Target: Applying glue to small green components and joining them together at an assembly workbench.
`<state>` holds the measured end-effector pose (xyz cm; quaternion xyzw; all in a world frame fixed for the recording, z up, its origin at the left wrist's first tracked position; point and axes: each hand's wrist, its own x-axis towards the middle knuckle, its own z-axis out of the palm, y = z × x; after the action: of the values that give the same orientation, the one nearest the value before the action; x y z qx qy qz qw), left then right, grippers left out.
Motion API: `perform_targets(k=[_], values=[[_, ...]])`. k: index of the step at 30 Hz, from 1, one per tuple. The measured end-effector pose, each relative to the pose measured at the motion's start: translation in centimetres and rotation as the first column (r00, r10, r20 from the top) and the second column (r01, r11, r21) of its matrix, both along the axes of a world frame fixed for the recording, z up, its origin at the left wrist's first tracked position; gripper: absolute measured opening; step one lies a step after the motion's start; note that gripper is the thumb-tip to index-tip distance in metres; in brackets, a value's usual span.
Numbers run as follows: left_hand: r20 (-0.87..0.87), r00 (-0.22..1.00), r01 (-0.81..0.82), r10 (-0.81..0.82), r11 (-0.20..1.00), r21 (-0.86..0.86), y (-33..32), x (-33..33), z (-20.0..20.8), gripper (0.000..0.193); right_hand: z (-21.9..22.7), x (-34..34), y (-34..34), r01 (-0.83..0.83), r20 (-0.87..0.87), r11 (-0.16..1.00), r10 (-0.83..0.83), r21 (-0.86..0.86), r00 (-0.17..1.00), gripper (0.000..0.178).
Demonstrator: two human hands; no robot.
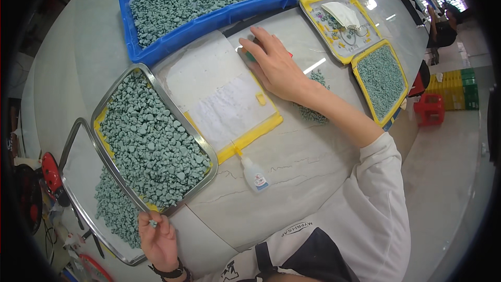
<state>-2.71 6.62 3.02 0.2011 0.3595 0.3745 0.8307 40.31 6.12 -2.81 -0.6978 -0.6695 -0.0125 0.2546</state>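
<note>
Your left hand (159, 240) pinches a small green stone piece (153, 223) between thumb and fingers, held up beside the near corner of a metal-rimmed tray (182, 116) heaped with coarse green stones. Farther out, your right hand (279, 68) arches over a partly covered object (249, 55) showing green and red at its edges; whether that grip closes on it, you cannot tell from this view.

Between your hands on the grey tabletop (297, 162) lies a white sheet (224, 104) bordered in yellow along its near and side edges, a squeeze bottle (254, 175) with a yellow tip just below. A deep blue bin (209, 25) of stones stands at the far side. Loose finer stones (313, 114) lie beside and beneath your right forearm, near two yellow-edged trays, one filled with fine stones (382, 77), the other carrying a white cup-shaped piece (342, 14). At your left, a second stone heap (117, 211) sits on white inside another metal frame.
</note>
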Motion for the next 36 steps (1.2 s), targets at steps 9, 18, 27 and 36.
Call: perform_targets(k=[9,18,27,36], values=[[0.036,0.999,0.013,-0.013,1.0,0.011,-0.1,-0.2,-0.5,0.025,5.2,1.2,-1.1,0.017,-0.092,0.997,-0.011,0.074,0.996,0.055],[0.065,0.996,0.061,-0.058,0.997,-0.043,-0.2,-0.2,-0.6,0.026,3.2,-1.5,-14.8,0.328,0.022,0.904,-0.335,-0.275,0.942,0.1],[0.041,0.999,0.027,-0.026,0.999,-0.027,-0.2,-0.1,-0.4,0.024,1.4,-1.6,-11.0,0.411,0.056,0.893,-0.408,-0.184,0.911,0.094],[0.012,1.0,-0.009,0.01,0.998,-0.056,0.2,0.1,-1.1,0.022,0.7,-0.6,-7.8,0.384,0.055,0.915,-0.38,-0.123,0.923,0.087]])
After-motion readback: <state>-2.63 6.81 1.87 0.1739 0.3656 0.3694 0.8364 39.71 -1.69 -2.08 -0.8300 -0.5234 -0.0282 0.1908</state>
